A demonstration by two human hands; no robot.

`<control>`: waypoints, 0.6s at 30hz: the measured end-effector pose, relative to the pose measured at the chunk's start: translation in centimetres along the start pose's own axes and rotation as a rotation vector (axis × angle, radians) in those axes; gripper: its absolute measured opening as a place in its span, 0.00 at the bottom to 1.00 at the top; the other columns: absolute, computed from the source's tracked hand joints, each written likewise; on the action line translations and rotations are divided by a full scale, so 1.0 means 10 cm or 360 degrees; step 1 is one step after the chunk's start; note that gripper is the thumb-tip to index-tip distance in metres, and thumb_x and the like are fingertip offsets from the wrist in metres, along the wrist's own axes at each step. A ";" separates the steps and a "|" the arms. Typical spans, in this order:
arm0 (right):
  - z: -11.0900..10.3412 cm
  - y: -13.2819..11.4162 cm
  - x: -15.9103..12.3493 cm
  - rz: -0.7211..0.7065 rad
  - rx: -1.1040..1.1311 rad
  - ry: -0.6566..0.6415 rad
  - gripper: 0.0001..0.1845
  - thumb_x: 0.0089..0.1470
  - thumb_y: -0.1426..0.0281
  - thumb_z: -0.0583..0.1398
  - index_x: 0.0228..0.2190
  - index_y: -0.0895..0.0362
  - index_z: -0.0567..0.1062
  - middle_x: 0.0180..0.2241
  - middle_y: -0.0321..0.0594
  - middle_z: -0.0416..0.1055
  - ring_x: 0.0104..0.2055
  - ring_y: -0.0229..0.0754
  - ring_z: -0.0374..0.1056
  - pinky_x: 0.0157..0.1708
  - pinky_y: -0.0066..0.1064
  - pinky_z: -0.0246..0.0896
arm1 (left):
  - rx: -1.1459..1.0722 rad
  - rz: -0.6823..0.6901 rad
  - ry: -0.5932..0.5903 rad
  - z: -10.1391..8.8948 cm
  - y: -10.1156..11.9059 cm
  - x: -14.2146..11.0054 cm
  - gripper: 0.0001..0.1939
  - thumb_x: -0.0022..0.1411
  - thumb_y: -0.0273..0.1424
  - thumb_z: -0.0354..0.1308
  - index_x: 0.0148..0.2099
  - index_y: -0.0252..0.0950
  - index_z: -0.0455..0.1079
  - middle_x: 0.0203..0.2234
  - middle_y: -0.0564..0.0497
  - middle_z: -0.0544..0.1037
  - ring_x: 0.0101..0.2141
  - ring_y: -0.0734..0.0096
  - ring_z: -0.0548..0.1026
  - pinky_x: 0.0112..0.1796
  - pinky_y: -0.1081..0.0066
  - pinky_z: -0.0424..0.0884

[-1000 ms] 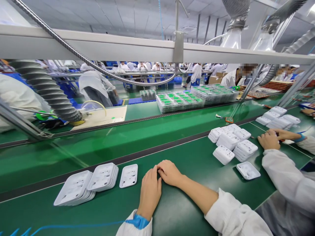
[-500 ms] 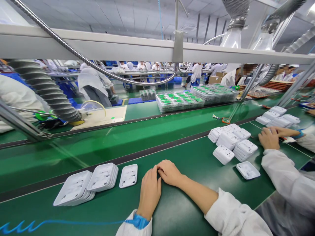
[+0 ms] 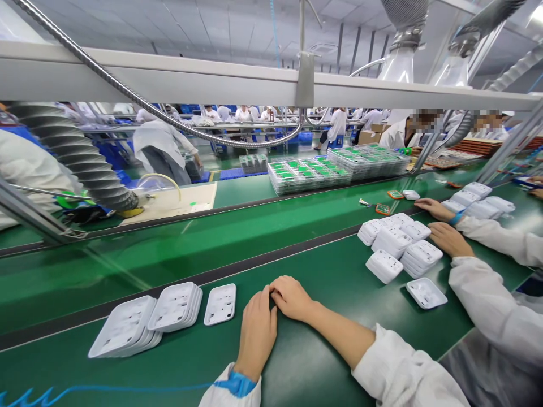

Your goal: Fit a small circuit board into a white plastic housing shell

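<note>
My left hand (image 3: pixel 257 330) lies flat on the green work surface (image 3: pixel 322 271), palm down, holding nothing. My right hand (image 3: pixel 292 298) rests beside it with fingers curled, its fingertips touching the left hand's; I see nothing in it. A single white plastic cover (image 3: pixel 220 304) lies just left of my left hand. Further left are two fanned stacks of the same white covers (image 3: pixel 175 306), the other stack of covers (image 3: pixel 123 327) nearer the edge.
A co-worker's hands (image 3: pixel 449 239) reach over piles of white socket housings (image 3: pixel 401 243) at right; one white housing (image 3: pixel 426 293) lies apart. A green conveyor belt (image 3: pixel 237 226) runs across. Beyond stand trays of green circuit boards (image 3: pixel 309 172) and a ribbed extraction hose (image 3: pixel 76 155).
My hands have stayed still. The co-worker's hands at right moved apart and forward, one reaching toward the belt where a white housing now lies. The view shifted slightly left.
</note>
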State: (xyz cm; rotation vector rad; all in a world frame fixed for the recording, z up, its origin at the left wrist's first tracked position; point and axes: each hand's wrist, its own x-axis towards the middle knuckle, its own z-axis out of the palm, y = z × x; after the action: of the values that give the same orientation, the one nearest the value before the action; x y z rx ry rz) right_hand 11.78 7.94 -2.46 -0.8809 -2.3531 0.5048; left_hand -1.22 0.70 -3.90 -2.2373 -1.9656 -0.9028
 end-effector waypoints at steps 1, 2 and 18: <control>-0.01 0.01 0.01 0.0005 0.0039 0.0011 0.08 0.54 0.77 0.52 0.34 0.57 0.69 0.33 0.39 0.69 0.37 0.39 0.62 0.39 0.31 0.57 | 0.0012 -0.0001 -0.0004 -0.01 0.00 0.00 0.20 0.62 0.26 0.45 0.57 0.30 0.59 0.48 0.40 0.71 0.49 0.58 0.69 0.48 0.56 0.67; -0.03 0.02 0.02 0.0018 0.0080 0.0026 0.08 0.54 0.77 0.52 0.35 0.57 0.69 0.32 0.38 0.69 0.37 0.39 0.63 0.39 0.30 0.58 | 0.0029 -0.0001 -0.0003 -0.01 0.01 0.00 0.20 0.62 0.27 0.45 0.57 0.30 0.59 0.47 0.40 0.71 0.49 0.58 0.69 0.48 0.56 0.67; -1.25 1.76 1.05 0.1049 -0.0398 0.0408 0.17 0.54 0.71 0.55 0.46 0.62 0.67 0.44 0.49 0.67 0.45 0.43 0.64 0.46 0.33 0.58 | 0.0235 0.0089 0.0005 0.09 -0.14 -0.08 0.21 0.63 0.34 0.46 0.56 0.36 0.62 0.50 0.44 0.72 0.50 0.58 0.70 0.46 0.58 0.70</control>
State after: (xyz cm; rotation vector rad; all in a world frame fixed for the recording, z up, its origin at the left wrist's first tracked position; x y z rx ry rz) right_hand 21.42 29.47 1.89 -1.7426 -1.8822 0.3195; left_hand -2.22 0.61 -5.45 -2.1957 -1.8906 -0.7291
